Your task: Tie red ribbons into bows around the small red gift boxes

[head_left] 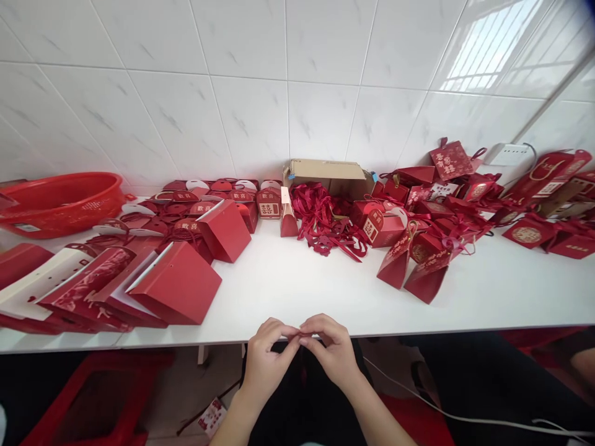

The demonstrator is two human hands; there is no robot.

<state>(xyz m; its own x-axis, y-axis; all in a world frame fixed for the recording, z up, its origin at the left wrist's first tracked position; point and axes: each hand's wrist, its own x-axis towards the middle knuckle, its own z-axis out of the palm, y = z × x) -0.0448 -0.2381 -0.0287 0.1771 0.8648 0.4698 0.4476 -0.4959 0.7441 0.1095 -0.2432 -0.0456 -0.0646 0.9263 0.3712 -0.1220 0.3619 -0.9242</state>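
Note:
My left hand (266,359) and my right hand (329,348) meet just below the front edge of the white table (297,285). The fingertips of both are pinched together on a thin piece of red ribbon (297,335), most of it hidden by the fingers. Farther back on the table lies a heap of red ribbons (325,220) spilling from an open cardboard box (325,172).
Flat and folded red gift boxes (176,282) are stacked at the left, with a red plastic basin (60,201) behind them. Assembled red boxes and bags (432,229) crowd the right. A red stool (93,396) stands under the table, and a white cable (465,418) crosses my lap.

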